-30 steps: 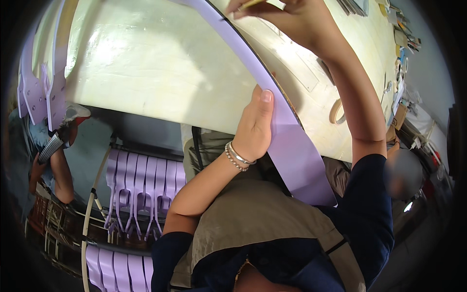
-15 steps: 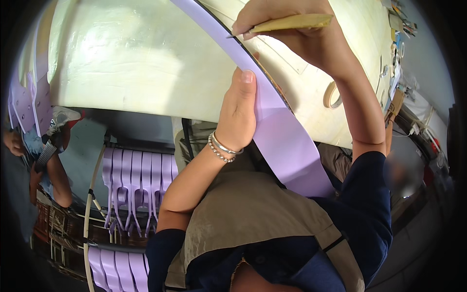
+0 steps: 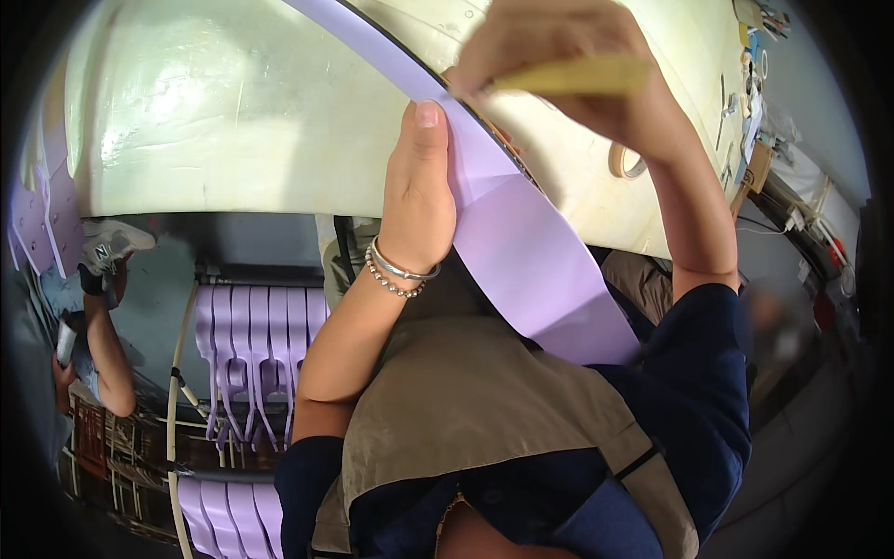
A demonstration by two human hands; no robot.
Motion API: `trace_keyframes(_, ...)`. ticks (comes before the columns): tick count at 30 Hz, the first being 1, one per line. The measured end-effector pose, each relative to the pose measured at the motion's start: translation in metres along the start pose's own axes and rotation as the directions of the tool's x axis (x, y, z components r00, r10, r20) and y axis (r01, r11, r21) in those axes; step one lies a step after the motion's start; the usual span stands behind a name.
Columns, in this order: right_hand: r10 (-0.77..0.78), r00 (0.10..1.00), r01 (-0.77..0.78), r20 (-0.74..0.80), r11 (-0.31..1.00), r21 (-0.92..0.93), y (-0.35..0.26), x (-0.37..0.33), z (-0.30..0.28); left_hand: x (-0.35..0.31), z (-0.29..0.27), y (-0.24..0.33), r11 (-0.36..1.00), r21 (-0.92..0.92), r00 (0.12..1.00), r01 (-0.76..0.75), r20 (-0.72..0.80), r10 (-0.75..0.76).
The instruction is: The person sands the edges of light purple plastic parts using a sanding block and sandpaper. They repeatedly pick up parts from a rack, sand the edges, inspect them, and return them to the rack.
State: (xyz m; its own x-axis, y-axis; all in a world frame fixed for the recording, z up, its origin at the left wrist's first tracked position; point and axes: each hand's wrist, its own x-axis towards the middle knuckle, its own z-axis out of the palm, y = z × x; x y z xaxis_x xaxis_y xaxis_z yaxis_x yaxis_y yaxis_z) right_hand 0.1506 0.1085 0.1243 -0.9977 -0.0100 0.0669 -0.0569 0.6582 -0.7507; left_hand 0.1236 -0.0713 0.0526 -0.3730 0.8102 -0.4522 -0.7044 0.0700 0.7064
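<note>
A long, curved lilac strip [image 3: 540, 247] with a dark edge along its upper right side runs from the far edge of view to my torso. My left hand [image 3: 419, 196] grips it from the left, thumb on its face and fingers hidden behind. At the strip's dark edge, my right hand [image 3: 582, 42] holds a slim tool with a yellowish handle [image 3: 582, 76]. Motion smears that hand and the tool, so I cannot tell whether the tip touches the edge. A narrow brown edge [image 3: 507, 144] shows beside the strip.
The strip lies over a pale, glossy table [image 3: 214, 130]. A tape roll [image 3: 626, 160] rests right of it, with small tools at the far right. Lilac pieces [image 3: 251, 326] hang on a rack at lower left. Another person's arm [image 3: 110, 359] shows at far left.
My left hand and the strip have shifted a little left, and the hand slightly up. My right hand is now blurred by motion, still near the dark edge with the tool.
</note>
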Motion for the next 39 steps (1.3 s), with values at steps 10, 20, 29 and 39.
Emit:
trace_keyframes(10,-0.108,0.994,0.108,0.015,0.994,0.007,0.000,-0.021,-0.004,0.002,-0.002,-0.003,0.994,-0.099,0.998,0.044,0.044,-0.040)
trace_keyframes(20,0.024,0.999,-0.017,-0.045,0.989,0.148,-0.004,-0.047,-0.003,0.002,0.006,0.003,0.996,-0.085,0.998,0.029,-0.046,-0.033)
trace_keyframes(29,0.275,0.951,-0.200,-0.144,0.898,0.391,0.009,-0.042,-0.005,0.003,0.003,0.004,1.000,-0.007,0.999,0.017,0.036,-0.016)
trace_keyframes(39,0.505,0.814,-0.558,-0.287,0.542,-0.628,0.066,-0.114,-0.027,-0.002,0.010,0.014,0.993,0.115,1.000,-0.006,0.014,0.004)
